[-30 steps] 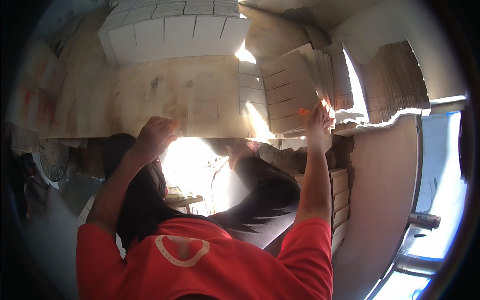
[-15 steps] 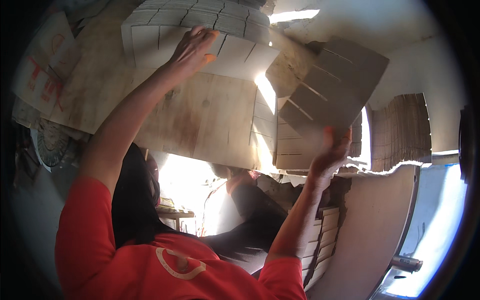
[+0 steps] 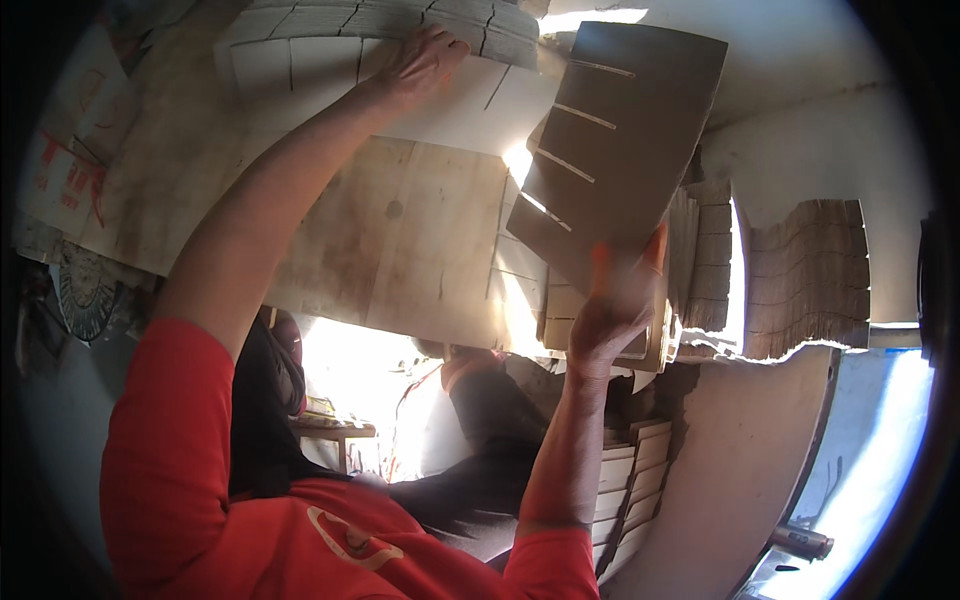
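A grey-brown cardboard sheet (image 3: 640,130) with several slots along one long edge is held up, tilted, in my right hand (image 3: 615,305). The fingers and thumb grip its lower end. At the far side of the board, my left hand (image 3: 428,68) is closed, its fingers curled at the slotted far edge of a pale cardboard sheet (image 3: 320,85). That sheet lies in front of a thick stack of slotted cardboard sheets (image 3: 330,20). The left thumb is mostly hidden.
A wooden board (image 3: 360,240) spans the middle. To the right stand upright bundles of slotted cardboard (image 3: 810,275) by the wall. More strips (image 3: 635,480) sit low beside my right forearm. A marked panel (image 3: 70,165) leans at far left, and a metal cylinder (image 3: 800,542) lies lower right.
My right hand has swung the sheet leftward and up, turning it more upright. My left hand has moved slightly right and its fingers have closed at the pale sheet's edge. The view has shifted a little.
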Available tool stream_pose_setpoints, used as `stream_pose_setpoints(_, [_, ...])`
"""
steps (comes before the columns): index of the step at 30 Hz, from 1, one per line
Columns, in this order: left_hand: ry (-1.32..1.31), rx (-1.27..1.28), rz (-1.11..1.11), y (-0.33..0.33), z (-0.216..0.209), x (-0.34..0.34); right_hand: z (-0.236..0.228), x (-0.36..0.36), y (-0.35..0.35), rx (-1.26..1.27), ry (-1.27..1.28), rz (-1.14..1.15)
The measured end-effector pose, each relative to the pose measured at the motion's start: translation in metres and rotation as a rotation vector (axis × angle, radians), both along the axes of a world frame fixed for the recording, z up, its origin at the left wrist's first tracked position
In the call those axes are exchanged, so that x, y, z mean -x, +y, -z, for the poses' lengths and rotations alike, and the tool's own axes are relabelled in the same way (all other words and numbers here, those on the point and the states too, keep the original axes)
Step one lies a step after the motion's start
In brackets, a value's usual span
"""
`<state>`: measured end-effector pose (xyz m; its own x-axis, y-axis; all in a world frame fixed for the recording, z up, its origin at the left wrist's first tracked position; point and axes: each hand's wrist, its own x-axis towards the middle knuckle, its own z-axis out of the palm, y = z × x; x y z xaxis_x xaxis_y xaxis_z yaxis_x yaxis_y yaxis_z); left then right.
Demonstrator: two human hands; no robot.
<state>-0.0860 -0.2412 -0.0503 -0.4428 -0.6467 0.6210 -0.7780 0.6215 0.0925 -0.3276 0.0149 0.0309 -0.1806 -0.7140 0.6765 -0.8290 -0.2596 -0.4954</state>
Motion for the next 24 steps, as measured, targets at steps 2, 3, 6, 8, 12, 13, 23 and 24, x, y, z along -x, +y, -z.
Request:
stream_pose_setpoints(2, [0.041,0.046,0.053,0.001,-0.004,-0.003,0.001,0.000,-0.001,0.023,0.025,0.027])
stream_pose_setpoints(3, [0.060,0.113,0.092,0.003,-0.006,-0.005,0.001,0.000,-0.001,0.022,-0.005,0.017])
stream_pose_setpoints(6, [0.039,0.090,0.129,0.019,-0.017,-0.004,0.002,0.001,-0.001,0.054,-0.060,-0.001])
stream_pose_setpoints(8, [-0.014,-0.035,0.111,0.035,-0.023,-0.002,0.001,-0.002,-0.004,0.118,-0.050,-0.016])
stream_pose_setpoints(12, [-0.024,-0.214,0.173,0.072,-0.020,0.008,-0.013,-0.015,0.004,-0.080,-0.077,0.055])
stream_pose_setpoints(13, [0.004,-0.224,0.220,0.080,-0.018,0.011,-0.011,-0.014,0.003,-0.052,-0.054,0.037])
stream_pose_setpoints(23, [-0.044,-0.125,0.357,0.139,-0.024,0.040,0.005,-0.010,0.002,0.031,0.048,-0.071])
stream_pose_setpoints(24, [-0.049,-0.131,0.365,0.143,-0.026,0.042,0.005,-0.011,0.003,0.004,0.060,-0.060])
